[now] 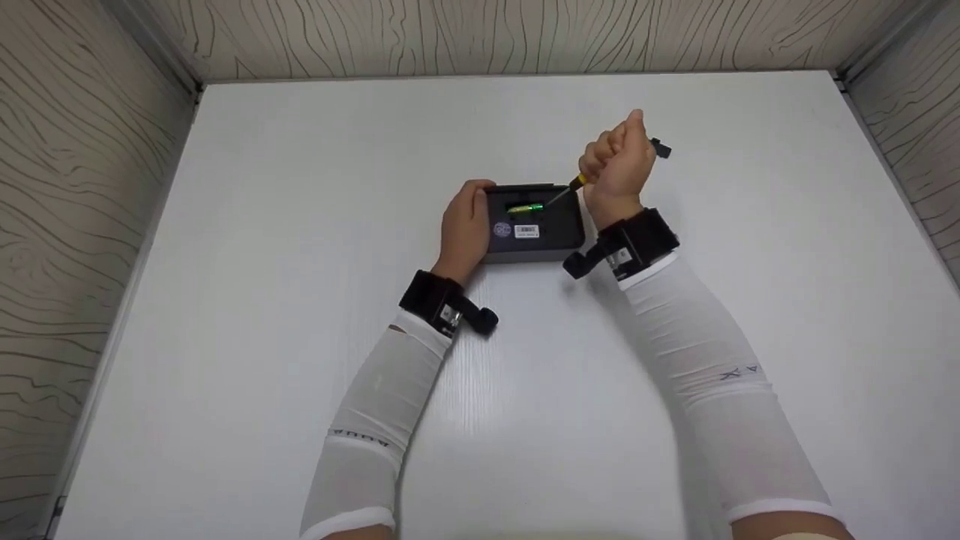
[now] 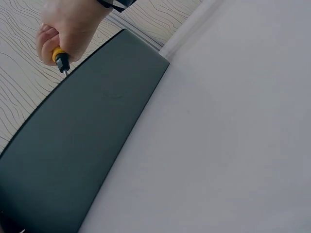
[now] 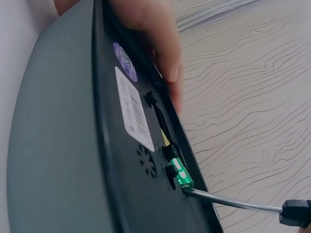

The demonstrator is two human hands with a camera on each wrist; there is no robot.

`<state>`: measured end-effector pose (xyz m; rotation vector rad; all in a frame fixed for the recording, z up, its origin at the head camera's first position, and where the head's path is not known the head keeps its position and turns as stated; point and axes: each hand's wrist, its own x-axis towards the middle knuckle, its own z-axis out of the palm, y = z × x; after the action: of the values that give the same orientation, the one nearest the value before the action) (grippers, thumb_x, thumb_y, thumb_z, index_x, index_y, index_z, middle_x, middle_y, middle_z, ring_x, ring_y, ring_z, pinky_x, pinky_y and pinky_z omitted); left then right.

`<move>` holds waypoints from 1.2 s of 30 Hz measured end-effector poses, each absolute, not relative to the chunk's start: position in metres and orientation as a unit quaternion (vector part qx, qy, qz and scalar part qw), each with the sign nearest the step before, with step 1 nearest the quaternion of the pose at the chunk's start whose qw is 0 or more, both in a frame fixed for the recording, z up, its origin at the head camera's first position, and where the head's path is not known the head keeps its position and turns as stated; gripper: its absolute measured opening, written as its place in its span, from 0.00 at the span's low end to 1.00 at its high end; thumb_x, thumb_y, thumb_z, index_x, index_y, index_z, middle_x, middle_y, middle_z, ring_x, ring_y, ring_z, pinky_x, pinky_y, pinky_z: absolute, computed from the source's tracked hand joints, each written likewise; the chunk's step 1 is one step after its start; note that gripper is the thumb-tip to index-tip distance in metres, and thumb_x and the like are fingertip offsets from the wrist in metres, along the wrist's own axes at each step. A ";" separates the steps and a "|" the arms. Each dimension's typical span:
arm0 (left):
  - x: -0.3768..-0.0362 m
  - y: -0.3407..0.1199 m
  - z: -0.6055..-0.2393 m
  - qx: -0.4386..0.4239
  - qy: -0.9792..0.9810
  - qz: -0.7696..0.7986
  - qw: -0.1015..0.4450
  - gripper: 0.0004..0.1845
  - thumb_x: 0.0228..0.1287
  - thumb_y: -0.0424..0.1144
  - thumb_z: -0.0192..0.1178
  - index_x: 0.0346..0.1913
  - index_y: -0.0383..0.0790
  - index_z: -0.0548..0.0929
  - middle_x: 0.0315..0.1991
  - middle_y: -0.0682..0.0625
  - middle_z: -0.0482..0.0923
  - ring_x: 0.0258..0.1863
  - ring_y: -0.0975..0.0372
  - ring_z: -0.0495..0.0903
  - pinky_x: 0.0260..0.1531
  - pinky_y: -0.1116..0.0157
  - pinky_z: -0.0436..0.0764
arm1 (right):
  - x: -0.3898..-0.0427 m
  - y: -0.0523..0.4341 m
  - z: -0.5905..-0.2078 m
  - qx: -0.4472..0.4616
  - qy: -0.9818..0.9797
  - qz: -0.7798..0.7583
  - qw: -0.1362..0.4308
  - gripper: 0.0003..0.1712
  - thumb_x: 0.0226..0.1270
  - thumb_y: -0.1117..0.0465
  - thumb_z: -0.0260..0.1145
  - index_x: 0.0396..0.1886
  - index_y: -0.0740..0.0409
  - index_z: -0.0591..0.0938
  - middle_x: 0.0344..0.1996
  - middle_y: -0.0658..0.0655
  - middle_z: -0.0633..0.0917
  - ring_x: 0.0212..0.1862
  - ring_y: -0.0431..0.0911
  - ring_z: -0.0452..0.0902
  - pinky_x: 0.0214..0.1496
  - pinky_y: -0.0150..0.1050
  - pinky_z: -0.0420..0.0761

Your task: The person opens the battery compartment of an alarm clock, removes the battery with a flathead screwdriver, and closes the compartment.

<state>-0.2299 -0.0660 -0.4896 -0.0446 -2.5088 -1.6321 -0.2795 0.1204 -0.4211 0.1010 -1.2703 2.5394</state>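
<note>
A black box-shaped device (image 1: 499,253) lies on the table with its open battery compartment facing up. My left hand (image 1: 463,229) grips its left end, fingers over the far edge. A green and yellow battery (image 3: 181,171) sits in the compartment. My right hand (image 1: 619,169) holds a screwdriver (image 2: 59,56) by its yellow and black handle. The metal shaft (image 3: 233,202) slants down into the compartment, its tip right at the green end of the battery. In the left wrist view the plain grey-green face of the device (image 2: 92,121) fills the left side.
A small black piece (image 1: 661,148) shows just beyond my right hand. A white barcode label (image 3: 134,109) and a round purple sticker (image 3: 125,61) are on the device. The white table (image 1: 300,187) meets wood-patterned walls (image 1: 450,37) at the back and sides.
</note>
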 end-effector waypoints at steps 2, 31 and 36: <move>-0.230 -0.066 -0.490 -0.015 -0.835 -0.546 0.074 0.19 0.84 0.37 0.39 0.62 0.35 0.78 0.60 0.43 0.80 0.62 0.57 0.76 0.63 0.63 0.71 | -0.279 0.121 -0.422 0.034 -0.444 0.882 0.153 0.32 0.87 0.54 0.35 0.13 0.50 0.56 0.07 0.43 0.58 0.09 0.35 0.49 0.13 0.31 0.45; -0.231 -0.065 -0.491 -0.011 -0.833 -0.548 0.079 0.19 0.83 0.36 0.39 0.61 0.35 0.79 0.58 0.43 0.81 0.61 0.57 0.77 0.63 0.63 0.72 | -0.274 0.117 -0.423 0.064 -0.427 0.885 0.173 0.32 0.86 0.56 0.36 0.12 0.51 0.56 0.07 0.42 0.58 0.09 0.35 0.48 0.11 0.31 0.45; -0.231 -0.066 -0.490 -0.009 -0.834 -0.547 0.077 0.19 0.83 0.36 0.39 0.61 0.35 0.79 0.58 0.43 0.81 0.61 0.57 0.77 0.63 0.63 0.72 | -0.274 0.116 -0.423 0.067 -0.430 0.883 0.177 0.32 0.86 0.56 0.37 0.12 0.51 0.57 0.06 0.42 0.59 0.09 0.35 0.47 0.11 0.31 0.45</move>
<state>-0.2306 -0.0657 -0.4903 -0.0274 -2.4971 -1.6381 -0.2738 0.1162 -0.4229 0.1888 -1.2169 2.4983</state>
